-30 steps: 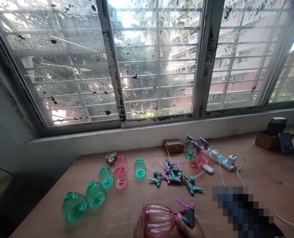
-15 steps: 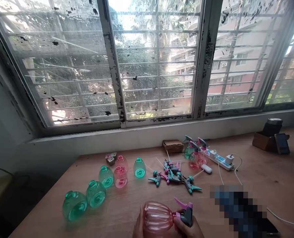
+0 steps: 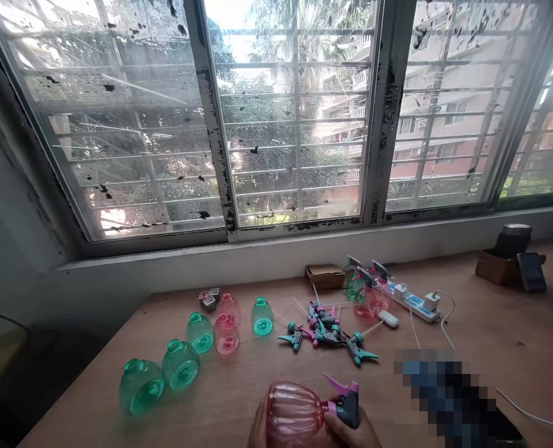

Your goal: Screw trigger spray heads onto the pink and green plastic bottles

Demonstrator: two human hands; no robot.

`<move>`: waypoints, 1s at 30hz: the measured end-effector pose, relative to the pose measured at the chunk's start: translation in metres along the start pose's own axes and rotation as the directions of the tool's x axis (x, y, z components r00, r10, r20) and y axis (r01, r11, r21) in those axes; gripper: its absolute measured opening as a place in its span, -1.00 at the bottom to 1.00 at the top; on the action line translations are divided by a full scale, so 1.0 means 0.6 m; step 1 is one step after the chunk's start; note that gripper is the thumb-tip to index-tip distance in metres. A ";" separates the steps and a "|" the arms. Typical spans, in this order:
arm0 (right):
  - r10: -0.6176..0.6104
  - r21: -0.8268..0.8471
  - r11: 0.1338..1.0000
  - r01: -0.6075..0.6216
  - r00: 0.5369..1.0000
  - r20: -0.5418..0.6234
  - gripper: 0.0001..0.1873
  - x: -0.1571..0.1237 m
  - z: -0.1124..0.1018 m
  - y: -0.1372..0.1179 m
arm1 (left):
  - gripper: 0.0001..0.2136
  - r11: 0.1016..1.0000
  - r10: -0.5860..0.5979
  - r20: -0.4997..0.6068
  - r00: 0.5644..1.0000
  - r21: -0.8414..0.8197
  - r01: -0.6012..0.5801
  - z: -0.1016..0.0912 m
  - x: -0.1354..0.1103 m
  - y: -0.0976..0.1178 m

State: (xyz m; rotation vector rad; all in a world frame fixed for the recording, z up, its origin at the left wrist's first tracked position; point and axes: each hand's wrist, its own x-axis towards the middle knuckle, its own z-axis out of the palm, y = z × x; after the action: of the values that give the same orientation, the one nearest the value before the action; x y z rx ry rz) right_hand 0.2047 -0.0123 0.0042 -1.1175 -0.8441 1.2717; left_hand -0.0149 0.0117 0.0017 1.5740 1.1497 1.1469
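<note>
A pink see-through spray bottle (image 3: pixel 295 412) lies sideways between my hands at the bottom of the head view. My left hand (image 3: pixel 257 427) is closed around its base end, most of the fingers hidden behind it. At the neck, my right hand (image 3: pixel 351 432) grips the grey and pink spray head (image 3: pixel 348 401), which sits on the bottle's mouth. Beyond them lies a pile of loose spray heads (image 3: pixel 325 326) with thin tubes. Left of the pile stand green bottles (image 3: pixel 140 387) and pink bottles (image 3: pixel 226 335) without spray heads.
Bottles fitted with spray heads (image 3: pixel 372 298) stand at the back beside a white power strip (image 3: pixel 413 300) with plugs and cables. A cardboard box (image 3: pixel 325 275) is near the wall. A blurred-out dark object (image 3: pixel 458 398) lies at right. A phone (image 3: pixel 531 272) leans far right.
My hands and the pink spray bottle have shifted very slightly left. The bottles and loose spray heads on the table have stayed in place.
</note>
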 end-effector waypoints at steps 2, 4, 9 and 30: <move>-0.005 0.006 1.000 0.005 1.000 0.002 -0.34 0.000 -0.002 0.004 | -0.11 1.000 0.003 0.004 1.000 -0.015 -0.003 0.002 -0.001 -0.007; -0.013 0.002 1.000 0.013 1.000 0.006 -0.34 0.000 -0.002 0.007 | -0.05 0.999 -0.006 0.013 1.000 -0.051 0.006 0.005 -0.004 -0.016; -0.012 -0.021 1.000 0.012 1.000 0.023 -0.35 -0.004 -0.001 0.004 | 0.05 0.994 -0.035 0.010 0.999 -0.102 0.036 0.004 -0.011 -0.033; -0.043 -0.008 0.999 0.043 0.999 0.006 -0.41 -0.012 0.005 -0.013 | -0.05 0.999 0.039 0.041 0.998 -0.016 -0.038 -0.001 -0.012 -0.019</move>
State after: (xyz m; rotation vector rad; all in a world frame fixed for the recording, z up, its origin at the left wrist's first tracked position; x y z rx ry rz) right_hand 0.2030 -0.0185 0.0135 -1.0965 -0.8743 1.2377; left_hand -0.0189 0.0070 -0.0104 1.6071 1.0851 1.1405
